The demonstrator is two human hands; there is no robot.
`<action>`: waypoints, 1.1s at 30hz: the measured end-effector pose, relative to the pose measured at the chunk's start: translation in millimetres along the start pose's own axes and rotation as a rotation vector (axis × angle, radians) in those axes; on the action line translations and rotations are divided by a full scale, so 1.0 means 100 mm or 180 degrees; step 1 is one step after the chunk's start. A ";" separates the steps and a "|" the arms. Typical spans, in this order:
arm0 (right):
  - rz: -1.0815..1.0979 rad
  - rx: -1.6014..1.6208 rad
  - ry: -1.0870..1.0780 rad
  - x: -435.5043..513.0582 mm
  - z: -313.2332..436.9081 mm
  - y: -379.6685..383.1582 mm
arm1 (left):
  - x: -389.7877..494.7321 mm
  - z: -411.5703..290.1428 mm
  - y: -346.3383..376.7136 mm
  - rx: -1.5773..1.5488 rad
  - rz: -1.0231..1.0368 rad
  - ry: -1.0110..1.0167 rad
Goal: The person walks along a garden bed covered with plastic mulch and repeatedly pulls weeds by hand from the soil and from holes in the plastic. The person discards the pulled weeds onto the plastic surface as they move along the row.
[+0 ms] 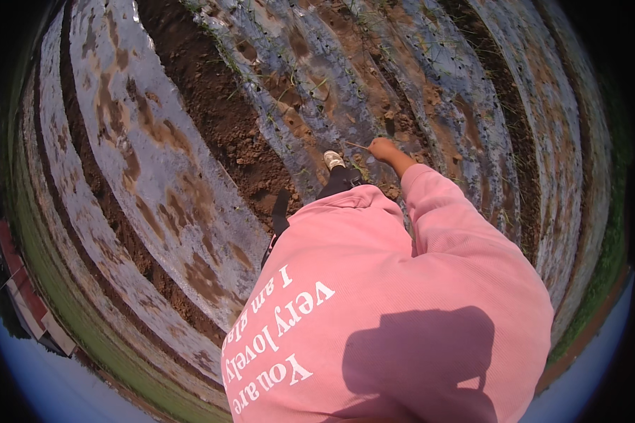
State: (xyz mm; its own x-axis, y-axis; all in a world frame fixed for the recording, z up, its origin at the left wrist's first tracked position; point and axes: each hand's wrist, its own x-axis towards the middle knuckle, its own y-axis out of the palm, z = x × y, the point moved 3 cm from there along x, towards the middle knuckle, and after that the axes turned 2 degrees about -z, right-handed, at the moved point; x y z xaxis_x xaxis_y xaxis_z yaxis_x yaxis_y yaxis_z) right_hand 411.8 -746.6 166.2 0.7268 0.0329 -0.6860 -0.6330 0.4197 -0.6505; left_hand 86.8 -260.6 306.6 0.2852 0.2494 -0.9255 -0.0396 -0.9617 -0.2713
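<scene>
My right hand is closed around one end of a thin stick, reaching forward from a pink sleeve. The stick's free end points left, low over a bed covered with plastic mulch film. Whether its tip touches the film cannot be told. Small green seedlings with narrow leaves stand in holes along this bed. Just left of the stick is my light-coloured shoe, below a dark trouser leg. My left hand is out of view.
Bare soil furrows run between the beds. At left lies a wide film-covered bed with brown mud patches. More planted film stretches to the right. A dark strap hangs by my left side. Red-roofed buildings stand at the far left.
</scene>
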 end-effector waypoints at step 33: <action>0.0104 0.0607 -0.0008 0.23 0.16 -0.11 | -0.18 0.48 0.37 -0.0589 -0.0204 -0.0026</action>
State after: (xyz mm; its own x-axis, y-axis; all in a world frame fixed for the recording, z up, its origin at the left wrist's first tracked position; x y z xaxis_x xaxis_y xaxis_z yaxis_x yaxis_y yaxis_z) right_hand 439.8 -735.9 162.7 0.7074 0.0515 -0.7049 -0.5946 0.5826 -0.5541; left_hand 34.1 -295.4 300.9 0.2736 0.3111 -0.9101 0.1555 -0.9481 -0.2773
